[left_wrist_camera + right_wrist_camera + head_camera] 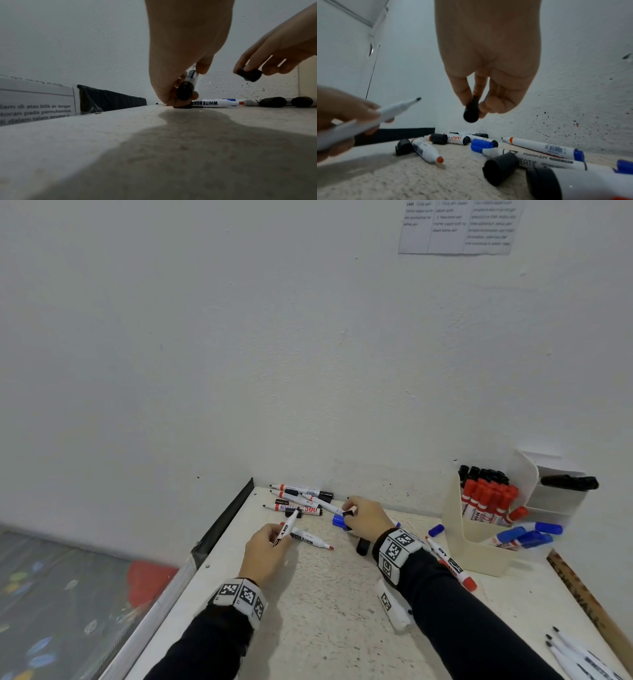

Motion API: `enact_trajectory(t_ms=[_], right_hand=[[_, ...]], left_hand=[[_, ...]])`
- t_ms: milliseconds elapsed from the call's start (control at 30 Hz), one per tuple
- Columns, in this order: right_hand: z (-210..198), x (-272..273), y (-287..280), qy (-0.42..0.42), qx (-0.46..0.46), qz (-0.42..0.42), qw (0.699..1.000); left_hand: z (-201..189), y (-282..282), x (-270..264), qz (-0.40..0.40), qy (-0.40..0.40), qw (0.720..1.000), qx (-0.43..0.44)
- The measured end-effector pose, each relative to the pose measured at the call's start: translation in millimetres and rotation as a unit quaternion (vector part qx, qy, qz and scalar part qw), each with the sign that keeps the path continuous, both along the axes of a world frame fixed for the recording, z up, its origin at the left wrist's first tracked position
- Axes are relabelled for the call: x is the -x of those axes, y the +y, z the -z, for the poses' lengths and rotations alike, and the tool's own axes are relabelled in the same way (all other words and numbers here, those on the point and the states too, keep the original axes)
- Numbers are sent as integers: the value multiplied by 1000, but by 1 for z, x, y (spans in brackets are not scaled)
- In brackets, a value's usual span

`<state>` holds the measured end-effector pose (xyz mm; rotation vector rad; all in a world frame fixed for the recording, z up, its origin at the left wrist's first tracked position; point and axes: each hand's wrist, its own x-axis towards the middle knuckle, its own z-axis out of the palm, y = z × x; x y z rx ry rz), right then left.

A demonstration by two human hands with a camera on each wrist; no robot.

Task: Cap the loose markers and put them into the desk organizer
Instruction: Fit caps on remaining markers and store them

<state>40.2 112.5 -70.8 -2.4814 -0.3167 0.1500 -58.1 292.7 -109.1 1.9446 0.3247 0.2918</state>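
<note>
My left hand (274, 542) grips an uncapped white marker (287, 527), its black tip (418, 99) pointing up and away. My right hand (352, 513) pinches a small black cap (471, 112) between thumb and fingers, a short way right of that tip and above the table. Both show in the left wrist view too, the held marker (189, 81) and the cap (249, 74). Several uncapped markers (298, 498) lie by the wall. A cream desk organizer (479, 556) at the right holds capped red, blue and black markers.
Loose on the table (308, 611) are a red-tipped marker (313, 541), blue caps (338, 521) (436, 530), a black cap (362, 546) and a red-capped marker (452, 565). More uncapped markers (575, 655) lie front right beside a wooden ruler (582, 601). The wall is close behind.
</note>
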Motion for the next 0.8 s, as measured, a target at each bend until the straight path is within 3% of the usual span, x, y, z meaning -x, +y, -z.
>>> enact_trajectory(t_ms=[267, 400, 633, 800], right_hand=[[0, 24, -15, -70, -111, 5, 991], [6, 37, -20, -90, -188, 45, 977], [5, 54, -27, -91, -238, 72, 964], [8, 66, -32, -65, -273, 65, 958]], left_hand=[[-1, -2, 3, 51, 50, 997, -14], [-6, -7, 0, 68, 63, 995, -29], [-21, -40, 0, 143, 35, 987, -66], [-23, -55, 2, 147, 25, 984, -98]])
